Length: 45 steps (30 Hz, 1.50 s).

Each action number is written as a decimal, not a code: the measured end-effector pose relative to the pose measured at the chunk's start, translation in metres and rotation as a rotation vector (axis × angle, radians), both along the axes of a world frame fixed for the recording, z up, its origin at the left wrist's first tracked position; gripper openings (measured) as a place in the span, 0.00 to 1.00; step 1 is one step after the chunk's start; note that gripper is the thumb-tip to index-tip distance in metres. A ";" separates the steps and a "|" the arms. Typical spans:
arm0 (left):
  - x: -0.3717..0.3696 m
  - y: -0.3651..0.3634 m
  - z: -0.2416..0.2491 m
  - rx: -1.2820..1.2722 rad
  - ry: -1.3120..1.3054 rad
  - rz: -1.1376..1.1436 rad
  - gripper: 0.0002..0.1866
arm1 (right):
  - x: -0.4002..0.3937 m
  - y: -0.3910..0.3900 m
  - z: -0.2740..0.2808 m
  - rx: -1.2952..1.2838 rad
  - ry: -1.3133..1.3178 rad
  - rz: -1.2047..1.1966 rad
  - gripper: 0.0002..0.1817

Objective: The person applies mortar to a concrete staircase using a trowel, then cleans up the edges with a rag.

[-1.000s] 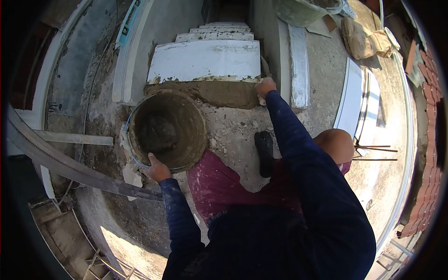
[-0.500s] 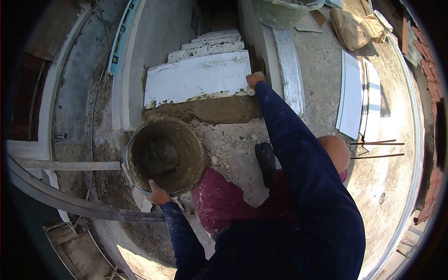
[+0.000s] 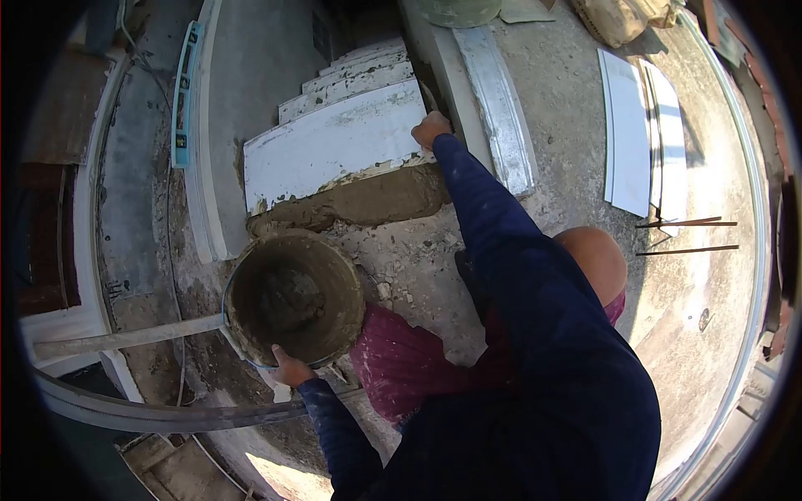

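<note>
My left hand grips the near rim of a mortar-caked bucket, thumb inside. The bucket is tilted and has some wet mortar at its bottom. My right hand is closed round the handle of a trowel at the right end of a white step tread. The trowel's blade is mostly hidden beyond the fist, by the side wall. Below the tread's front edge lies a band of wet mortar.
More steps run down between two walls. A blue spirit level leans at the left wall. White panels, rusty bars and a paper sack lie to the right. A wooden bar stands left of the bucket.
The view has shifted and turned slightly. My right hand has turned at the tread's end, and the trowel's handle end no longer shows. My left hand stays on the bucket rim.
</note>
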State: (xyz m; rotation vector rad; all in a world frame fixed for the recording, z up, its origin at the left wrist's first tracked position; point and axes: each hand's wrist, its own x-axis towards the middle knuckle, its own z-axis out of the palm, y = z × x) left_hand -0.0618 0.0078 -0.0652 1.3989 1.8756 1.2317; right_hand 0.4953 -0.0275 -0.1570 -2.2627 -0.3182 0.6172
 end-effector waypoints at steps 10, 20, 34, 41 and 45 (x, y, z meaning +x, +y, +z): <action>0.023 -0.012 0.025 -0.066 -0.018 0.016 0.31 | -0.031 -0.004 -0.015 0.261 -0.035 -0.269 0.16; -0.009 0.007 0.002 -0.013 0.042 -0.004 0.31 | 0.022 0.017 -0.029 0.108 0.061 -0.120 0.15; 0.003 0.001 0.011 -0.096 0.001 0.081 0.33 | -0.009 -0.002 -0.012 0.303 0.019 -0.311 0.17; 0.006 -0.003 0.013 -0.045 0.001 0.014 0.32 | 0.008 0.007 -0.036 0.180 0.058 -0.175 0.17; 0.011 -0.006 0.019 -0.062 0.075 0.056 0.30 | 0.018 0.015 -0.055 0.091 0.021 -0.130 0.16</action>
